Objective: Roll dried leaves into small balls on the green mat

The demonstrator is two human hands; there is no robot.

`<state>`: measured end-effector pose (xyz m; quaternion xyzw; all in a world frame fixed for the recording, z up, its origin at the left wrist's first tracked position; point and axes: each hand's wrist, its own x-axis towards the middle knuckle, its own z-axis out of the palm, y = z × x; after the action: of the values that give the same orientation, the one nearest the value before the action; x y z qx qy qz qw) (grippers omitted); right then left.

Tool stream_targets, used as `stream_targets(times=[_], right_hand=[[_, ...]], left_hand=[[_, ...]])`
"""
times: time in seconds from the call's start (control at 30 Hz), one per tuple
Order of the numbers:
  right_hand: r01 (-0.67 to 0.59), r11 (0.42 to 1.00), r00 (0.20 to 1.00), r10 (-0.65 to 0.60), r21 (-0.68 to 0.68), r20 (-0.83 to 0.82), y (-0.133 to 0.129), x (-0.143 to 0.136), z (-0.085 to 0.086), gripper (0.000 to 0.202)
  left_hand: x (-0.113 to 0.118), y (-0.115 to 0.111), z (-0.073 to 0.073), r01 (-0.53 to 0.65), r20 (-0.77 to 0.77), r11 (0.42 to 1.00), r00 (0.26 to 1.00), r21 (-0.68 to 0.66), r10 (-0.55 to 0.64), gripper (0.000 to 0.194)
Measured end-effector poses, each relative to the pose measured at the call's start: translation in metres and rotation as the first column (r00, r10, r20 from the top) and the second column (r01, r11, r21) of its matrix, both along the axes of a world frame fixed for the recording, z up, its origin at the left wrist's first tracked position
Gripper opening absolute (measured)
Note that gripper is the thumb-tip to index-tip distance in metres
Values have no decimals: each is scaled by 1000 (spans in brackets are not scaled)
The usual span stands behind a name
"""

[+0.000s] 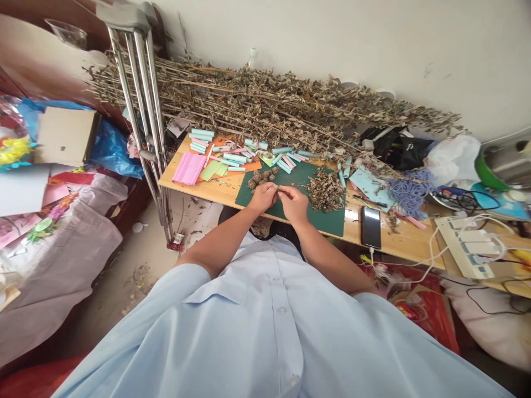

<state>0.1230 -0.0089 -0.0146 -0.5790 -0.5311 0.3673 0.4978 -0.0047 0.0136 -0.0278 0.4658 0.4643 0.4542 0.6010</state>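
Over the front edge of a green cutting mat (331,223), my left hand (264,199) and my right hand (293,204) meet fingertip to fingertip. Both are closed in a pinch around what looks like a small bit of dried leaf (279,188), mostly covered by the fingers. Just beyond my left hand lies a cluster of small brown balls of dried leaf (261,177) on the mat. A loose heap of crumbled dried leaves (326,190) is to the right of my right hand.
Rolled blue paper tubes (234,158) and pink paper (189,168) lie at the table's left. Long dried plant stalks (257,99) stretch along the wall. Metal crutches (143,105) stand left. On the right are a phone (370,227), blue yarn (411,194) and a power strip (464,249).
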Motion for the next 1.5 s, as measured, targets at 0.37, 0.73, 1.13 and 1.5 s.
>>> stream_targets(times=[0.37, 0.73, 1.13, 1.5], right_hand=[[-113, 981, 954, 64, 156, 294, 3, 10, 2, 15], [-135, 991, 937, 121, 22, 327, 21, 26, 1, 12], [-150, 917, 832, -86, -371, -548, 21, 17, -1, 17], [-129, 986, 969, 102, 106, 226, 10, 19, -4, 19]], left_hand=[[-1, 0, 1, 63, 162, 997, 985, -40, -56, 24], [-1, -2, 6, 116, -155, 987, 983, 111, -98, 26], [-5, -3, 8, 176, 67, 984, 983, -34, -173, 17], [-2, 1, -1, 121, 108, 993, 987, -13, -119, 22]])
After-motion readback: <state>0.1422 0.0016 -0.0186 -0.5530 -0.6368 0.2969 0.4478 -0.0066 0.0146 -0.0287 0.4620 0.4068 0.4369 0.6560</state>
